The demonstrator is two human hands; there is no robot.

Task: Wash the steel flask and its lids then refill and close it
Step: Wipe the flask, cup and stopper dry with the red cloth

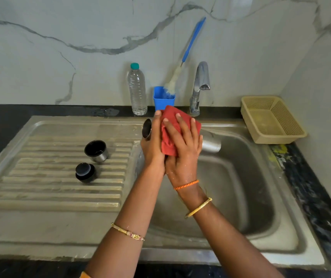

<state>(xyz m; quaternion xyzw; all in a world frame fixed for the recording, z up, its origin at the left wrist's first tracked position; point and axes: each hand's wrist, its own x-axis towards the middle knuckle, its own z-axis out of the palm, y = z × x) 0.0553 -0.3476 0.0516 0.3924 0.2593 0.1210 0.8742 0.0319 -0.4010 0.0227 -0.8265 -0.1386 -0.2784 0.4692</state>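
The steel flask [210, 142] lay roughly level above the sink basin [241, 187], its long axis running left to right; one end [147, 129] pointed left past the left hand, and the wider end pointed right over the basin. Which end was the mouth could not be told. A red cloth [170, 133] covered the flask's middle. The left hand [153, 145] curled around the flask near its left end, and the right hand [184, 145] pressed the cloth against the flask with its fingers wrapped over it.

On the ribbed drainboard [60, 187] to the left, well apart from the hands, stood the steel cup lid [96, 150], open side up, and nearer, just beside it, the black stopper lid [85, 172].

At the far edge of the desk [10, 125] stood a clear plastic water bottle [137, 91], a blue holder [163, 99] with a blue-handled bottle brush [182, 63] leaning in it, and the chrome tap [199, 87]. A beige plastic basket [271, 119] sat to the right of the sink.
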